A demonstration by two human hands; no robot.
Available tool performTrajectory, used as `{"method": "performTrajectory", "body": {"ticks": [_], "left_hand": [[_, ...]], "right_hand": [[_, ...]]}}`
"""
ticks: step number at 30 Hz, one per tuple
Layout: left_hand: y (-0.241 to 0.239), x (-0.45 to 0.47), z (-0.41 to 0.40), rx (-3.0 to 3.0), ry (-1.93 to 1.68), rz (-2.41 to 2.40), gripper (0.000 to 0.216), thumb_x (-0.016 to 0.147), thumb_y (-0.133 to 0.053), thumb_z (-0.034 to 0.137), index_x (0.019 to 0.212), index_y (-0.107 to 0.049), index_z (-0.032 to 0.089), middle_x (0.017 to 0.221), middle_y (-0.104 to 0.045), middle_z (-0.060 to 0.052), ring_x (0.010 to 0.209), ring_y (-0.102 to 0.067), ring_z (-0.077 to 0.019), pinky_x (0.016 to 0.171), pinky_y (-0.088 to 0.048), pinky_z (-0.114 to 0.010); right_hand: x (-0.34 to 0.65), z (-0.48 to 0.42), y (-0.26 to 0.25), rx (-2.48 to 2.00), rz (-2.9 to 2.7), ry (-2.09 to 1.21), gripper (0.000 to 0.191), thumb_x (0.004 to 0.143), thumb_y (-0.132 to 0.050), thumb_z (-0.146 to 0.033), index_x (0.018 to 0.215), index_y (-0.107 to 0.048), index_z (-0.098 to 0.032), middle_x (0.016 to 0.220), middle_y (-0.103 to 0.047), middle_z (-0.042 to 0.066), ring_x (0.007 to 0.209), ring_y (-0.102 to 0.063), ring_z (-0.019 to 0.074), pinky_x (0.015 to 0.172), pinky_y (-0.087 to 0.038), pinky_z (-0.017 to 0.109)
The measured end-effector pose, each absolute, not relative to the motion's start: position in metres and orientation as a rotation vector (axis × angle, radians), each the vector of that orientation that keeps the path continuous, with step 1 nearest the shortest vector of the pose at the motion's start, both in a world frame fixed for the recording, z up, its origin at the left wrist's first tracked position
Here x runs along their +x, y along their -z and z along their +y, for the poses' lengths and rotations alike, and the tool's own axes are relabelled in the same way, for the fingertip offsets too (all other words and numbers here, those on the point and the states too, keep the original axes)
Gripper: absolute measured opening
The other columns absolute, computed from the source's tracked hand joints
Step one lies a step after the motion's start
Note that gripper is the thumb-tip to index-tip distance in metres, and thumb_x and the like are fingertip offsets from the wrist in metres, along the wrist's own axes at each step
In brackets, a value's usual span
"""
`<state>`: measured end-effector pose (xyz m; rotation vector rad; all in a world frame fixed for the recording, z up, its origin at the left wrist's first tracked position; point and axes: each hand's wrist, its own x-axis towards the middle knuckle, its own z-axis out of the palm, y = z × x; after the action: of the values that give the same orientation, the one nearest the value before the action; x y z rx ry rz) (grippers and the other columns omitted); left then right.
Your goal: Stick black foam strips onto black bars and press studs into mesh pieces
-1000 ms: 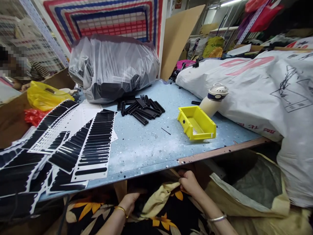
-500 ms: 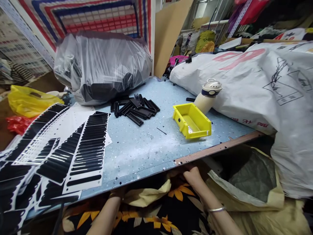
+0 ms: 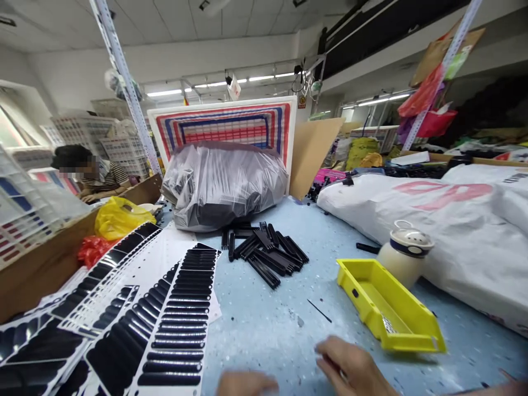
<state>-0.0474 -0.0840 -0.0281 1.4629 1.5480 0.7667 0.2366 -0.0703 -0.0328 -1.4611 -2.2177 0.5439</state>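
My right hand (image 3: 350, 366) is over the front of the blue speckled table (image 3: 268, 330), its fingers curled in. Whatever it may hold does not show. Blurred and cut off by the bottom edge, my left hand (image 3: 247, 383) is to its left, fingers unclear. Beyond the right hand lies a thin dark stick (image 3: 319, 311). The yellow bin (image 3: 388, 308) is to the right of it, a small speckled patch inside. Further back is a heap of slotted black plastic pieces (image 3: 268, 250). Left of my hands lie white sheets with rows of black rounded strips (image 3: 177, 319).
A cream bottle (image 3: 404, 258) stands behind the bin, against a big white sack (image 3: 412, 203). At the back are a plastic-wrapped bundle (image 3: 226, 187) and a cardboard sheet (image 3: 313, 154). A yellow bag (image 3: 124, 217) lies left. Another person (image 3: 94, 173) sits at far left.
My view has tilted up, showing the ceiling and another person. Both hands have come up from below the table edge to above its front part. The bin and black pieces remain in place.
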Motion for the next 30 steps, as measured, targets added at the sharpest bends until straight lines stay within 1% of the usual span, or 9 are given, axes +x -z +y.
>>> {"method": "performTrajectory", "body": {"ticks": [2, 5, 7, 13, 16, 19, 22, 26, 30], "left_hand": [[0.001, -0.06, -0.047, 1.617, -0.801, 1.594, 0.031, 0.078, -0.068, 0.039, 0.105, -0.076, 0.027, 0.099, -0.077, -0.007, 0.103, -0.066, -0.0302, 0.092, -0.051, -0.038], [-0.036, -0.077, 0.038, 1.987, -0.69, 1.874, 0.028, 0.088, -0.058, 0.025, 0.113, -0.071, 0.022, 0.118, -0.071, -0.007, 0.11, -0.063, -0.0246, 0.103, -0.043, -0.034], [-0.048, -0.086, 0.099, 1.994, -0.647, 1.955, 0.024, 0.089, -0.058, 0.018, 0.11, -0.07, 0.017, 0.116, -0.07, -0.01, 0.112, -0.062, -0.0254, 0.102, -0.043, -0.037], [-0.012, -0.083, 0.199, 1.924, -0.504, 2.096, 0.04, 0.092, -0.061, 0.041, 0.122, -0.06, 0.014, 0.129, -0.06, -0.014, 0.117, -0.058, -0.029, 0.099, -0.045, -0.05], [0.014, -0.066, 0.2, 1.908, -0.497, 2.09, 0.055, 0.089, -0.061, 0.045, 0.132, -0.056, 0.011, 0.143, -0.049, -0.022, 0.133, -0.046, -0.0343, 0.108, -0.037, -0.043], [0.026, -0.049, 0.179, 1.947, -0.504, 2.025, 0.049, 0.09, -0.057, 0.036, 0.134, -0.056, 0.013, 0.151, -0.043, -0.019, 0.137, -0.043, -0.0297, 0.112, -0.032, -0.034], [0.03, -0.039, 0.142, 1.993, -0.5, 1.923, 0.047, 0.089, -0.056, 0.032, 0.132, -0.059, 0.011, 0.152, -0.042, -0.019, 0.135, -0.047, -0.0267, 0.112, -0.033, -0.029], [0.029, -0.033, 0.084, 2.012, -0.535, 1.709, 0.054, 0.083, -0.061, 0.036, 0.131, -0.061, 0.012, 0.152, -0.041, -0.018, 0.136, -0.045, -0.0298, 0.112, -0.034, -0.034], [0.023, -0.036, 0.037, 1.931, -0.567, 1.533, 0.07, 0.07, -0.073, 0.037, 0.133, -0.059, 0.013, 0.152, -0.04, -0.019, 0.14, -0.038, -0.0352, 0.115, -0.031, -0.042]], "right_hand": [[0.219, -0.02, 0.013, -1.476, -2.317, -0.363, 0.025, 0.085, -0.044, -0.027, 0.083, -0.068, -0.021, 0.08, -0.07, 0.009, 0.076, -0.065, 0.0243, 0.07, -0.048, 0.034], [0.195, 0.04, -0.002, -1.605, -2.331, -0.182, 0.021, 0.083, -0.047, -0.022, 0.086, -0.067, -0.018, 0.087, -0.069, 0.01, 0.082, -0.065, 0.0248, 0.072, -0.045, 0.034], [0.183, 0.063, -0.005, -1.634, -2.314, -0.165, 0.017, 0.083, -0.051, -0.022, 0.088, -0.067, -0.019, 0.09, -0.069, 0.009, 0.083, -0.065, 0.0239, 0.072, -0.045, 0.032], [0.169, 0.077, 0.013, -1.676, -2.221, -0.211, 0.02, 0.075, -0.064, -0.028, 0.093, -0.067, -0.019, 0.095, -0.068, 0.008, 0.091, -0.065, 0.0262, 0.077, -0.046, 0.033], [0.167, 0.074, 0.026, -1.67, -2.222, -0.238, 0.03, 0.07, -0.068, -0.024, 0.099, -0.067, -0.019, 0.099, -0.067, 0.009, 0.092, -0.065, 0.0267, 0.079, -0.048, 0.035], [0.169, 0.067, 0.038, -1.618, -2.263, -0.212, 0.035, 0.068, -0.065, -0.017, 0.103, -0.068, -0.019, 0.101, -0.067, 0.01, 0.094, -0.064, 0.0277, 0.081, -0.05, 0.036], [0.177, 0.058, 0.046, -1.568, -2.307, -0.233, 0.045, 0.068, -0.061, -0.01, 0.112, -0.067, -0.018, 0.121, -0.065, 0.014, 0.11, -0.062, 0.0288, 0.093, -0.049, 0.039], [0.195, 0.045, 0.052, -1.623, -2.344, -0.243, 0.05, 0.072, -0.056, -0.008, 0.122, -0.064, -0.013, 0.139, -0.055, 0.02, 0.126, -0.055, 0.0302, 0.105, -0.043, 0.041], [0.207, 0.033, 0.047, -1.585, -2.303, -0.206, 0.042, 0.077, -0.054, -0.012, 0.118, -0.066, -0.011, 0.134, -0.059, 0.021, 0.123, -0.057, 0.0309, 0.101, -0.046, 0.041]]}}
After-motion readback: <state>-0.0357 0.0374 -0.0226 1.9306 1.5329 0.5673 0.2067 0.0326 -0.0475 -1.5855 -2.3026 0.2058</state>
